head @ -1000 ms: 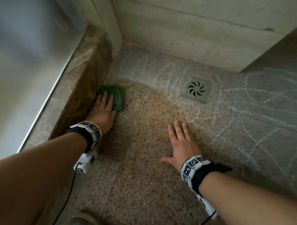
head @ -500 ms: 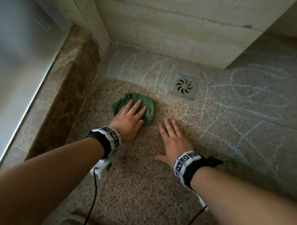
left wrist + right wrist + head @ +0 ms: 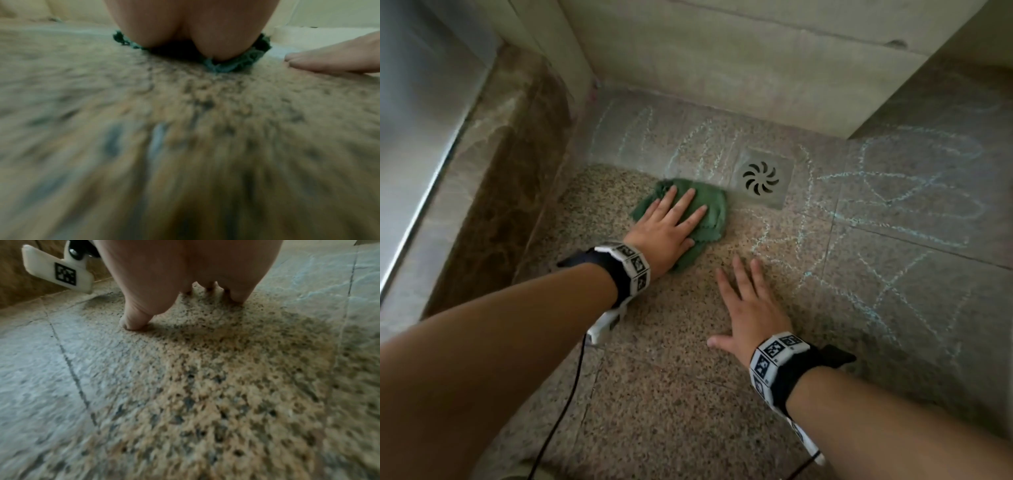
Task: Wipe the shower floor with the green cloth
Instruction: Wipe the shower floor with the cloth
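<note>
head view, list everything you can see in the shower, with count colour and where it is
green cloth: one, dark green, crumpled flat on the floor just left of the drain, under the left hand
shower floor: one, speckled tan granite, clean in the middle, pale film at the back and right
chalk-like scribbles: many, pale blue-white, along the back strip and across the right tiles
drain: one, grey square with swirl slots, back centre
curb: one, brown marble, along the left edge
wall: beige tiles, behind the floor
left hand: one, fingers straight, pressing on the cloth
right hand: one, flat on bare floor, apart from the cloth
wristbands: two, black with white marker tags, one per wrist
</note>
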`<state>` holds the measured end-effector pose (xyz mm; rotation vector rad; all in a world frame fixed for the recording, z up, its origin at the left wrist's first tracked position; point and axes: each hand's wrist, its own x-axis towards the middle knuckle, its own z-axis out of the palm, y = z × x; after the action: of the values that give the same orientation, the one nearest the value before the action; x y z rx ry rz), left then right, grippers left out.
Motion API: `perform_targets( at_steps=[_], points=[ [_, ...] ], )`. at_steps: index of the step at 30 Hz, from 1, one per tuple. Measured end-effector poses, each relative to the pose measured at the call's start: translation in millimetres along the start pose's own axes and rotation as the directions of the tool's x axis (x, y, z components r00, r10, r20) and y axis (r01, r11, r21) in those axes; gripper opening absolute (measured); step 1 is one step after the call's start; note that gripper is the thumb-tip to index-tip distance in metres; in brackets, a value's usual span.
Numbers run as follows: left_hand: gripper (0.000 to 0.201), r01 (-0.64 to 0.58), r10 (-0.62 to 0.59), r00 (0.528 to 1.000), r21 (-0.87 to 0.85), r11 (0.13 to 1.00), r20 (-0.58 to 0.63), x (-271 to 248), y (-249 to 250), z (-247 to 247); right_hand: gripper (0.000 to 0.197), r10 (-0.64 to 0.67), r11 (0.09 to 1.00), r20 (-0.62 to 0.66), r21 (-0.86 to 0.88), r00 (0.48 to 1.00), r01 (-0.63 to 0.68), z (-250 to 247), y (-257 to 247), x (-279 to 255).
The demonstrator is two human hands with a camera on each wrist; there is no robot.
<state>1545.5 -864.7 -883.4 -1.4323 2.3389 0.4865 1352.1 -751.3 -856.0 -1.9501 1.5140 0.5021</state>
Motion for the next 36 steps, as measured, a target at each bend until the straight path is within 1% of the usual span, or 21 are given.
perform_targets(
  at_steps=[3,6,8,9,11,12,14,16,17,18,20,21,22,24,27,29,31,32,34,35,36],
  points=[
    [0.064,-0.086,0.086,0.996,0.05,0.995,0.009,18,25,-8,0.111,-0.03,1.0,-0.015,0.006,0.999,0.031,1,7,-5],
    [0.063,-0.198,0.196,0.98,0.09,0.976,0.028,28,63,-7,0.096,-0.03,0.999,-0.043,0.034,0.999,0.031,2,29,-20],
    [0.063,-0.306,0.302,0.952,0.107,0.946,0.054,29,93,-2,0.079,0.013,0.999,-0.155,0.053,0.988,-0.004,-2,48,-33],
    [0.063,-0.354,0.348,0.935,0.105,0.929,0.072,29,107,2,0.068,0.051,0.998,-0.255,0.055,0.966,-0.038,-6,56,-38],
    [0.062,-0.404,0.397,0.913,0.074,0.912,0.098,28,126,6,0.051,0.11,0.992,-0.443,0.102,0.89,-0.072,-14,68,-36],
    [0.061,-0.413,0.409,0.908,0.028,0.91,0.087,27,129,5,0.046,0.13,0.989,-0.486,0.122,0.864,-0.08,-20,71,-31],
    [0.061,-0.403,0.405,0.914,-0.127,0.907,-0.008,21,124,2,0.043,0.139,0.988,-0.536,0.134,0.832,-0.079,-32,68,-19],
    [0.07,-0.34,0.318,0.94,-0.23,0.912,-0.125,13,108,-2,0.047,0.122,0.99,-0.559,0.13,0.82,-0.059,-39,60,-5],
    [0.079,-0.28,0.252,0.957,-0.233,0.931,-0.141,10,98,-4,0.052,0.12,0.99,-0.542,0.127,0.832,-0.06,-41,55,1],
    [0.09,-0.204,0.182,0.977,-0.224,0.953,-0.114,5,86,-5,0.057,0.124,0.99,-0.501,0.122,0.856,-0.072,-41,48,7],
    [0.11,-0.067,0.067,0.998,-0.189,0.98,-0.002,-2,64,-5,0.07,0.165,0.984,-0.39,0.124,0.906,-0.126,-34,38,17],
    [0.116,-0.036,0.043,0.998,-0.148,0.988,0.039,-5,56,-4,0.074,0.199,0.978,-0.339,0.134,0.919,-0.162,-28,35,20],
    [0.121,-0.027,0.034,0.998,-0.103,0.994,0.062,-6,52,-3,0.077,0.233,0.969,-0.294,0.148,0.927,-0.196,-23,31,22],
    [0.124,-0.018,0.023,0.996,-0.061,0.998,0.082,-7,51,-1,0.078,0.274,0.957,-0.259,0.167,0.926,-0.236,-14,27,25],
    [0.126,0.021,-0.012,0.995,-0.091,0.996,0.096,-7,58,-2,0.078,0.291,0.953,-0.25,0.162,0.924,-0.256,-8,27,26],
    [0.128,0.025,-0.014,0.993,-0.093,0.995,0.115,-6,60,-5,0.078,0.338,0.935,-0.208,0.183,0.918,-0.303,-4,36,18],
    [0.131,0.034,-0.021,0.989,-0.088,0.996,0.145,-6,59,-5,0.076,0.463,0.876,-0.141,0.222,0.875,-0.427,5,58,1],
    [0.131,0.038,-0.025,0.987,-0.086,0.996,0.157,-5,58,-5,0.077,0.541,0.828,-0.107,0.24,0.834,-0.506,9,73,-9],
    [0.131,0.041,-0.027,0.986,-0.083,0.996,0.163,-4,60,-6,0.078,0.684,0.706,-0.031,0.279,0.729,-0.651,14,101,-28],
    [0.131,0.041,-0.027,0.986,-0.083,0.996,0.164,-4,61,-7,0.08,0.729,0.652,0.002,0.302,0.685,-0.695,14,111,-34],
    [0.131,0.042,-0.028,0.986,-0.083,0.996,0.164,-4,61,-7,0.08,0.752,0.62,0.018,0.319,0.658,-0.717,14,117,-36]
  ],
)
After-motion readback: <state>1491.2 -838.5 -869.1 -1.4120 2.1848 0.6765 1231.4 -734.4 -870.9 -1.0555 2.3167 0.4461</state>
